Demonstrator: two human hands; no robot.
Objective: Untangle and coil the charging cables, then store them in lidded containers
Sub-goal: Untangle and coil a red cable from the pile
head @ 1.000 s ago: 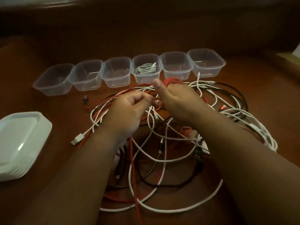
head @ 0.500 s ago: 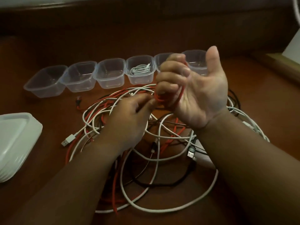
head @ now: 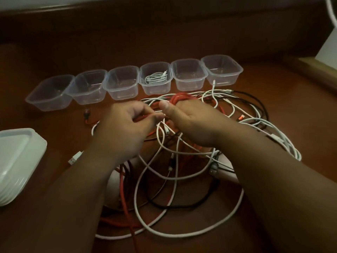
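Head view: my left hand (head: 127, 125) and right hand (head: 193, 121) meet over a tangle (head: 182, 161) of white, red and black cables on the brown table (head: 182, 42). My right hand is curled shut around a red coil (head: 179, 98), whose loops show above the fingers beside the raised thumb. My left hand is nearly closed, thumb and fingertips pinching a red strand (head: 144, 117) that runs toward the coil. Beyond the hands, six clear tubs (head: 124, 83) stand in a row, side by side and touching. The fourth tub (head: 156, 80) from the left holds a coiled white cable (head: 156, 77); the other five show nothing inside. A stack of white lids (head: 16, 161) sits at the left edge, well apart from the tangle. A white USB plug (head: 75, 157) lies between the lids and my left forearm. A small red connector (head: 87, 113) lies just in front of the second and third tubs. Loose white loops (head: 273, 139) spread to the right of my right forearm.
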